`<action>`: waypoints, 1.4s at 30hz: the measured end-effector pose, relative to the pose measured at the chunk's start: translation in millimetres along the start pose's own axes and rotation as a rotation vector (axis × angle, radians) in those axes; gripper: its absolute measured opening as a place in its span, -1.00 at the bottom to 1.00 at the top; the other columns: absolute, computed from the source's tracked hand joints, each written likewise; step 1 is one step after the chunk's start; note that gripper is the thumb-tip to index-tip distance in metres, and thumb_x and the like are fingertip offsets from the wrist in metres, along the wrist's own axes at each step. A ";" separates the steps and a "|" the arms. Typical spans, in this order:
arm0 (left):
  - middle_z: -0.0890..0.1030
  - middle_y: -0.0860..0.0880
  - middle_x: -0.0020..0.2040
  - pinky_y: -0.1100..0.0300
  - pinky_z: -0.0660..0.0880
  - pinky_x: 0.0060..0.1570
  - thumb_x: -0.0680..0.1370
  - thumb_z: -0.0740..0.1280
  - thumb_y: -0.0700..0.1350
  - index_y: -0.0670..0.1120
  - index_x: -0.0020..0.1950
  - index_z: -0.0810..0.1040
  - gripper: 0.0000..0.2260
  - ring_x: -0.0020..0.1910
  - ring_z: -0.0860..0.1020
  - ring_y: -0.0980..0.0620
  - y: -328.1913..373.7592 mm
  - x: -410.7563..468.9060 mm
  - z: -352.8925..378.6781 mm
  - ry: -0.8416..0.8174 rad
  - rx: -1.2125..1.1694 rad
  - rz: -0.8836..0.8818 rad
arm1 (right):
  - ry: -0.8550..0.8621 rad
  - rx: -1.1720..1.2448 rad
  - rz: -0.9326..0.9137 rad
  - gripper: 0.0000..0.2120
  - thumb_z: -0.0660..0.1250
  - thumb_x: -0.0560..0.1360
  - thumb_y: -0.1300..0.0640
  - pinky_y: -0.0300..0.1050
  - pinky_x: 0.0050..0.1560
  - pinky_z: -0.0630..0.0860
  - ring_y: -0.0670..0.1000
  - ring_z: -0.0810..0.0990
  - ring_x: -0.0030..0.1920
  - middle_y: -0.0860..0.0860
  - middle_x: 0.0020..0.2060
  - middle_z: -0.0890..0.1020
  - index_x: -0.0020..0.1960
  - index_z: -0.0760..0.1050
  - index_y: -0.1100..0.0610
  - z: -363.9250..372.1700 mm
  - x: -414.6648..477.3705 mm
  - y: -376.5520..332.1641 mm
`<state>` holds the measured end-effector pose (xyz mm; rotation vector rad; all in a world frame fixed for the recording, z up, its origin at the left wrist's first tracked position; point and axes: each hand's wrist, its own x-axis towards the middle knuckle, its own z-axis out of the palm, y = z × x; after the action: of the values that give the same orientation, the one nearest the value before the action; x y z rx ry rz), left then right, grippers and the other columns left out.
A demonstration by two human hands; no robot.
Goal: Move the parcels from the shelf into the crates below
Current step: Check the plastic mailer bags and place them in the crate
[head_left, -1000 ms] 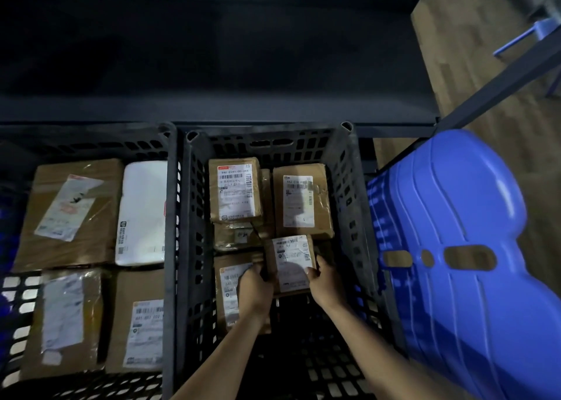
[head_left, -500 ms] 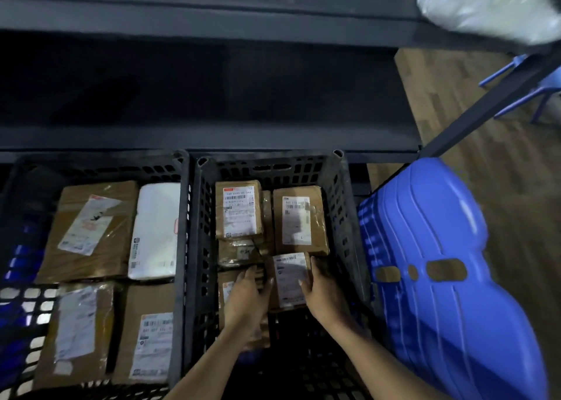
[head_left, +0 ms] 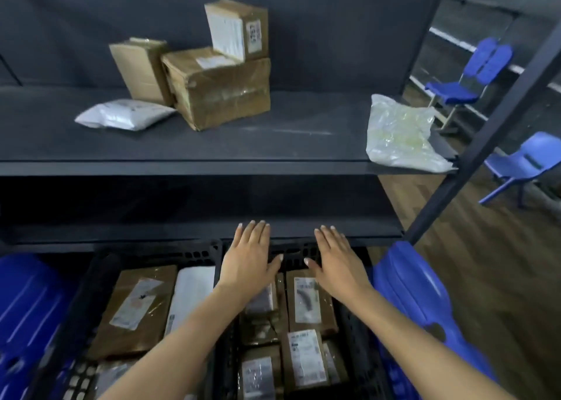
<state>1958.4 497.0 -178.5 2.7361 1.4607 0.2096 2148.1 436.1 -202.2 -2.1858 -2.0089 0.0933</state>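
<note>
My left hand (head_left: 249, 257) and my right hand (head_left: 337, 260) hover side by side above the right black crate (head_left: 353, 323), fingers straight, holding nothing. That crate holds several small brown labelled parcels (head_left: 309, 302). The left black crate (head_left: 91, 281) holds brown parcels and a white one (head_left: 191, 296). On the dark shelf (head_left: 273, 144) above stand a large brown box (head_left: 221, 90), a smaller box (head_left: 238, 29) on top of it, a leaning box (head_left: 139, 68), a white padded bag (head_left: 124, 114) and a clear plastic bag (head_left: 400, 132) at the right end.
A blue plastic chair (head_left: 419, 296) presses against the right crate's side, and another blue shape (head_left: 27, 302) sits left of the left crate. A slanted shelf post (head_left: 485, 126) runs at the right. Two blue chairs (head_left: 473, 74) stand on the wooden floor beyond.
Both hands let go of the small parcel in the right crate and rose with fingers spread. The view tilted upward, bringing the shelf and its parcels into sight.
</note>
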 end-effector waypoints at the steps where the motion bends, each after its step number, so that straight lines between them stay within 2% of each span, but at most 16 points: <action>1: 0.10 -0.08 0.56 0.05 -0.15 0.52 0.61 0.02 0.18 -0.17 0.55 0.01 -0.37 0.55 0.01 -0.04 -2.8 5.8 -13.1 0.028 0.006 0.008 | 0.027 -0.002 -0.001 -0.34 0.07 0.61 -0.15 -0.07 0.51 -0.08 0.06 -0.01 0.55 0.09 0.55 0.08 0.55 0.00 0.18 -12.7 6.3 -0.5; 7: 0.14 -0.11 0.55 0.05 -0.08 0.53 0.61 0.05 0.17 -0.18 0.54 0.05 -0.38 0.55 0.04 -0.06 -18.5 34.4 -74.7 0.147 0.056 0.036 | 0.201 -0.025 -0.038 -0.37 0.16 0.59 -0.11 -0.10 0.47 0.10 0.05 0.11 0.52 0.08 0.52 0.20 0.53 0.10 0.18 -80.3 37.3 -1.3; 10: 0.15 -0.12 0.55 0.06 -0.07 0.52 0.61 0.08 0.15 -0.19 0.54 0.05 -0.37 0.54 0.04 -0.07 -12.4 48.3 -91.9 0.170 0.044 0.083 | 0.260 -0.094 -0.036 -0.37 0.19 0.58 -0.08 -0.08 0.48 0.11 0.08 0.14 0.51 0.11 0.51 0.22 0.52 0.12 0.21 -107.6 46.9 8.7; 16: 0.16 -0.11 0.54 0.08 -0.04 0.51 0.61 0.12 0.12 -0.19 0.54 0.06 -0.38 0.54 0.07 -0.06 37.8 87.2 -100.9 0.198 -0.004 0.211 | 0.307 -0.216 0.091 -0.34 0.26 0.55 -0.06 -0.06 0.47 0.10 0.12 0.18 0.49 0.13 0.48 0.25 0.51 0.14 0.23 -149.8 52.1 61.6; 20: 0.19 -0.12 0.53 0.07 -0.02 0.52 0.60 0.16 0.10 -0.20 0.53 0.08 -0.38 0.53 0.09 -0.07 86.4 122.8 -96.8 0.191 -0.044 0.305 | 0.270 -0.282 0.192 -0.29 0.33 0.50 -0.09 -0.04 0.47 0.12 0.14 0.20 0.47 0.14 0.47 0.27 0.50 0.16 0.23 -165.8 53.6 107.6; 28: 0.20 -0.12 0.51 0.08 0.00 0.51 0.58 0.23 0.00 -0.19 0.52 0.09 -0.41 0.52 0.12 -0.09 155.0 192.7 -75.4 0.139 -0.059 0.401 | 0.132 -0.342 0.235 -0.26 0.36 0.47 -0.09 -0.03 0.47 0.10 0.12 0.21 0.48 0.12 0.48 0.26 0.50 0.15 0.21 -164.1 70.1 167.8; 31: 0.24 -0.13 0.49 0.09 -0.02 0.52 0.57 0.24 -0.04 -0.20 0.51 0.12 -0.42 0.50 0.14 -0.08 167.2 214.0 -66.8 0.139 -0.040 0.413 | 0.157 -0.342 0.182 -0.31 0.38 0.46 -0.03 -0.04 0.45 0.13 0.12 0.27 0.44 0.12 0.43 0.34 0.47 0.20 0.21 -156.8 75.9 177.5; 35: 0.28 -0.14 0.46 0.06 0.00 0.52 0.55 0.25 -0.08 -0.21 0.48 0.16 -0.45 0.48 0.19 -0.09 174.9 237.1 -55.3 0.124 0.014 0.433 | 0.158 -0.338 0.140 -0.34 0.36 0.48 0.03 -0.07 0.47 0.09 0.10 0.27 0.45 0.12 0.43 0.32 0.47 0.18 0.21 -145.6 82.7 185.3; 39: 0.32 -0.11 0.42 0.10 0.20 0.42 0.55 0.28 -0.11 -0.17 0.44 0.24 -0.51 0.45 0.23 -0.08 175.7 248.1 -41.9 0.124 -0.022 0.430 | 0.189 -0.324 0.132 -0.41 0.32 0.50 0.10 -0.11 0.38 0.27 0.08 0.33 0.40 0.09 0.40 0.37 0.46 0.22 0.18 -135.2 85.6 191.0; 42: 0.31 -0.10 0.45 0.12 0.33 0.34 0.56 0.29 -0.16 -0.17 0.44 0.25 -0.53 0.49 0.20 -0.06 174.4 248.0 -32.6 0.140 -0.025 0.420 | 0.208 -0.375 0.113 -0.46 0.27 0.51 0.17 -0.10 0.35 0.31 0.10 0.35 0.39 0.12 0.39 0.38 0.45 0.23 0.21 -128.3 85.6 192.2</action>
<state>2234.2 604.1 -104.6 3.0274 0.8762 0.4333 2365.3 495.6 -102.4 -2.4032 -1.9087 -0.5160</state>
